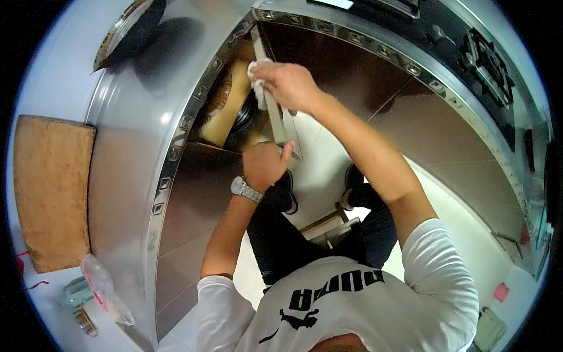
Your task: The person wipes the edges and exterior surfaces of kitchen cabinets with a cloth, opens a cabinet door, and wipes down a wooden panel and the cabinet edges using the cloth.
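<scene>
A cabinet door [272, 111] stands swung out from the counter, its pale narrow edge facing up at me. My right hand [288, 85] is closed on a crumpled white cloth [260, 98] and presses it against the upper part of that edge. Lower down, my left hand [267, 163], with a metal watch on the wrist, grips the door near its corner, thumb along the edge. Its fingertips are mostly hidden. Inside the open cabinet, left of the door, are a yellowish board-like panel [233, 102] and a dark round object [243, 117], both blurred.
A steel countertop [126, 164] with a patterned trim curves around the left and back. On the left lie a wooden cutting board [54, 193] and a plastic bag [105, 290]. A black gas stove [484, 61] is at the upper right. A low stool [328, 229] is beneath me.
</scene>
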A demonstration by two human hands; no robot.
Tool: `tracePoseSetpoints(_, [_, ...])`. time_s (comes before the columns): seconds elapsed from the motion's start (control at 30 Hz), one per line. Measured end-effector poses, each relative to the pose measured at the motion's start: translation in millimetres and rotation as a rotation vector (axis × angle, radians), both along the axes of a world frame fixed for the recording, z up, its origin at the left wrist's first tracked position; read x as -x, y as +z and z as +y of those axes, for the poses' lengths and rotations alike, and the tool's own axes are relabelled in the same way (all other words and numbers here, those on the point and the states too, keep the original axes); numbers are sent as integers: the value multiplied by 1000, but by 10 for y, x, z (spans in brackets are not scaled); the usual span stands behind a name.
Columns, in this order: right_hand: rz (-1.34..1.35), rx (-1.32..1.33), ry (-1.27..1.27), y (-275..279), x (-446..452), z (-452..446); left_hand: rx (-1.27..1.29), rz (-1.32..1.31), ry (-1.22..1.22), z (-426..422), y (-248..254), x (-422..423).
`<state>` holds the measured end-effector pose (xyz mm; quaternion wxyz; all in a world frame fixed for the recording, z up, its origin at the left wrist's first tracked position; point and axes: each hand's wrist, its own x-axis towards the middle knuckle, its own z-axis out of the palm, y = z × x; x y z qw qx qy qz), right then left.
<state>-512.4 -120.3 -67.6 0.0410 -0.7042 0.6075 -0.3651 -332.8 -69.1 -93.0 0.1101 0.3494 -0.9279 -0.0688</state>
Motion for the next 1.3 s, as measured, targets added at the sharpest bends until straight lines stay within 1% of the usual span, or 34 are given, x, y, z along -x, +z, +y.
tracePoseSetpoints(0.03, [-37,34,13,-21,-88,162,-23,-79,47,-22,-22,-42])
tracePoseSetpoints(0.07, [-107,13,16,-56,-180,300,-25,-90,33,-40,-22,-79])
tracePoseSetpoints(0.13, [-353,-20,96,-128,-338,579,-52,-132,118,-61,-12,-168])
tracePoseSetpoints(0.2, [-586,43,160,-201,-453,833,-76,-113,134,-97,-1,-237])
tracePoseSetpoints(0.23, [-708,133,211,-310,-490,909,0,-20,125,-82,22,-277])
tracePoseSetpoints(0.27, [-723,130,204,-390,-490,1001,75,76,120,-76,42,-309])
tracePoseSetpoints(0.3, [-996,-102,38,-440,-477,1118,84,271,69,-88,58,-322])
tracePoseSetpoints(0.33, [-1256,-353,-132,-493,-473,1250,76,255,79,-123,68,-384])
tracePoseSetpoints(0.4, [-1614,-284,-258,-1134,-431,1360,-18,-143,254,-234,87,-525])
tracePoseSetpoints(0.47, [-1856,-342,-463,-922,-393,1632,-19,-176,301,-265,145,-596])
tracePoseSetpoints(0.6, [-1911,-415,-456,-1203,-309,1925,4,-175,373,-358,180,-683])
tracePoseSetpoints(0.7, [-1942,-436,-504,-1308,-284,2050,-3,-244,405,-379,256,-699])
tracePoseSetpoints(0.77, [-2005,-434,-426,-1346,-258,2074,46,-293,376,-374,350,-723])
tracePoseSetpoints(0.8, [-2002,-445,-418,-1347,-246,2098,45,-293,388,-381,419,-740])
tracePoseSetpoints(0.87, [-1967,-417,-329,-1314,-224,2143,133,-274,352,-401,567,-794])
tracePoseSetpoints(0.9, [-1963,-386,-283,-1257,-230,2163,247,-232,297,-393,666,-826])
tracePoseSetpoints(0.93, [-1956,-392,-276,-1259,-226,2169,243,-267,301,-344,850,-810])
tracePoseSetpoints(1.0, [-2048,-385,-239,-1279,-219,2200,286,-225,307,-471,902,-919])
tracePoseSetpoints(1.07, [-2030,-367,-196,-1258,-232,2185,268,-244,329,-617,1008,-1017])
tracePoseSetpoints(1.13, [-2015,-361,-155,-1280,-258,2179,344,-87,378,-794,1026,-1153])
tracePoseSetpoints(1.17, [-2023,-374,-167,-1315,-282,2164,341,-85,387,-867,1037,-1215])
tracePoseSetpoints(1.23, [-2021,-400,-176,-1320,-332,2128,380,-169,380,-935,1106,-1293])
tracePoseSetpoints(1.27, [-1959,-422,-203,-1320,-376,2106,374,-165,396,-953,1113,-1337])
tracePoseSetpoints(1.3, [-1893,-445,-225,-1265,-429,2071,327,-258,354,-936,1136,-1349])
